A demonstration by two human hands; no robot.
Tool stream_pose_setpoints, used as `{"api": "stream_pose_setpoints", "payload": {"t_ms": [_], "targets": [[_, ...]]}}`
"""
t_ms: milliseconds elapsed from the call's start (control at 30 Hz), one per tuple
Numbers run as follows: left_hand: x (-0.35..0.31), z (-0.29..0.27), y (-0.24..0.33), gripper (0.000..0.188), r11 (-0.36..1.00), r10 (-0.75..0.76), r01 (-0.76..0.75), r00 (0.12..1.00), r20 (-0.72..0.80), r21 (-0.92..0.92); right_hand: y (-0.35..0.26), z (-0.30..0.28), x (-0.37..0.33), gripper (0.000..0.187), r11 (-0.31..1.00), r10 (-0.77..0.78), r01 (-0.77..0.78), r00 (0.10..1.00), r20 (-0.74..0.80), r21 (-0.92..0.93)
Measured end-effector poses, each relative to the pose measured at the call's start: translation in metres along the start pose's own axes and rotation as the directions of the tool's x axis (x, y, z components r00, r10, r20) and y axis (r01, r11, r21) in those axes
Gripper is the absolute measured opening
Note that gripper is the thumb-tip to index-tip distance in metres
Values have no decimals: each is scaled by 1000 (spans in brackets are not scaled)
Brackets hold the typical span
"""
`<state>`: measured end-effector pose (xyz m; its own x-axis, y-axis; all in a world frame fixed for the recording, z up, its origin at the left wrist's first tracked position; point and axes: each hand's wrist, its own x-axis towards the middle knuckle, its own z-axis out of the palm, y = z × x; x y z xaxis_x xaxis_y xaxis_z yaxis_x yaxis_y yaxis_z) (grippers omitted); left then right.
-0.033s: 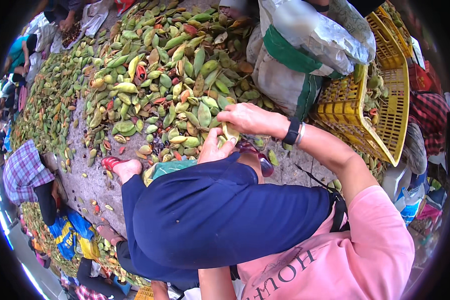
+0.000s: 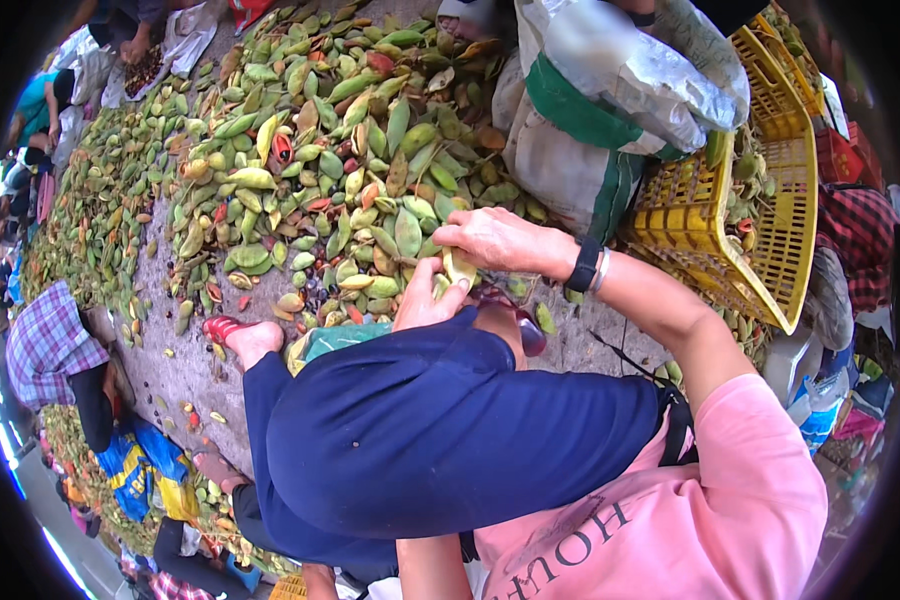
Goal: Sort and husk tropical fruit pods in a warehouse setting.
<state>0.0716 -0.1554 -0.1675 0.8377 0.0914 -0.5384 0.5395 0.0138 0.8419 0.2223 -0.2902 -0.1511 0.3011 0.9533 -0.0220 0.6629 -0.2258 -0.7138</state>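
Observation:
A pale yellow-green pod (image 2: 459, 266) is held between my two hands, just beyond my raised knee in dark blue trousers. My right hand (image 2: 500, 238), with a black band at the wrist, is closed on its upper end, fingers bent over it. From below, my left hand (image 2: 430, 298) pinches the pod, thumb pressed against it; the knee hides part of this hand. Whatever is inside the pod cannot be made out. Beyond my hands spreads a wide heap of green and brownish pods (image 2: 370, 170), some split open and reddish inside.
A white and green sack (image 2: 570, 165) stands beyond my right hand. Yellow plastic crates (image 2: 785, 215) holding pods are at the right. By my foot in a red sandal (image 2: 240, 328) lies a green bag (image 2: 345, 338). Someone in a checked shirt (image 2: 55, 345) sits at the left.

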Motion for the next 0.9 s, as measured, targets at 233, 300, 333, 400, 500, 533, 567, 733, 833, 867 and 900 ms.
{"api": "stream_pose_setpoints", "payload": {"t_ms": [233, 300, 333, 400, 500, 533, 567, 733, 833, 867, 900], "targets": [[-7, -9, -4, 39, 952, 127, -120, 992, 9, -281, -71, -84, -33, 24, 978, -68, -34, 882, -467, -207], [-9, -11, -1, 37, 925, 33, -32, 999, -4, -379, -81, -148, -43, 25, 962, -103, -94, 749, -655, -258], [-12, -17, -5, 37, 878, 66, -67, 998, -19, -474, -83, -171, -44, 17, 935, -99, -193, 664, -741, -298], [-5, -16, 4, 36, 766, 28, -34, 999, -20, -641, -57, -221, -54, 19, 913, -19, -330, 555, -832, -241], [2, -21, 2, 42, 717, 97, -126, 992, -82, -685, 21, -259, -71, 31, 740, -40, -523, 592, -805, -422], [1, -22, 3, 42, 715, 98, -136, 991, -95, -686, 39, -262, -72, 41, 636, 92, -642, 614, -784, -428], [-4, -25, 4, 44, 687, 74, -130, 991, -109, -715, 42, -265, -72, 41, 645, 87, -632, 619, -781, -429], [-19, -36, 10, 46, 646, 14, -164, 979, -203, -746, 33, -267, -55, 54, 507, -229, -616, 579, -783, -603], [-1, -16, 20, 44, 630, -25, -143, 979, -204, -763, -13, -245, -66, 37, 411, -426, -592, 547, -721, -693], [5, -15, 16, 43, 600, -4, -136, 985, -173, -788, -34, -223, -63, 36, 583, -432, -431, 554, -712, -689], [-7, -29, 11, 45, 586, 26, -166, 982, -187, -793, -65, -180, -37, 44, 817, -320, -235, 575, -753, -526]]}}
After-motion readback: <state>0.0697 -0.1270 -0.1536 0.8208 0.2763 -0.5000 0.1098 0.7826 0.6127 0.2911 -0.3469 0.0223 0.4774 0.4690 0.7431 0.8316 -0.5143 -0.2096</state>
